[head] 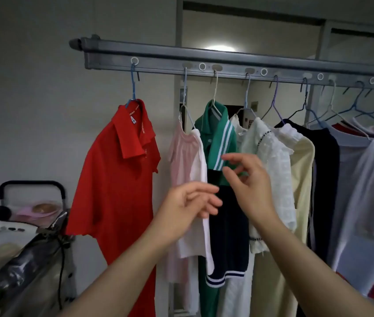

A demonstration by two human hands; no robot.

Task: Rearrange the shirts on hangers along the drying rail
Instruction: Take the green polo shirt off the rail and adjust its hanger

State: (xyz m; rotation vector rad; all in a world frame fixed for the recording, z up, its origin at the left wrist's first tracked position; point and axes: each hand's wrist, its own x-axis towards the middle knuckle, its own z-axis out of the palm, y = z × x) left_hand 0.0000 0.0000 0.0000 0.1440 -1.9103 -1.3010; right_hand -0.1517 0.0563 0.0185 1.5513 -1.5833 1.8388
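Observation:
A grey drying rail (204,57) runs across the top with shirts on wire hangers. A red polo shirt (117,179) hangs alone at the left end. To its right hang a pale pink top (185,161), a green and navy polo (218,138), a white lace blouse (270,161), a cream shirt (302,170), a dark navy garment (325,161) and a white T-shirt (373,191). My left hand (190,202) is raised in front of the pink top, fingers apart, holding nothing. My right hand (247,179) hovers before the green polo's sleeve, fingers spread and empty.
A cart with a black handle (31,186) stands at the lower left, loaded with a pink bowl (36,211) and appliances. Several bare hangers (364,106) crowd the rail's right end. A grey wall lies behind the rail.

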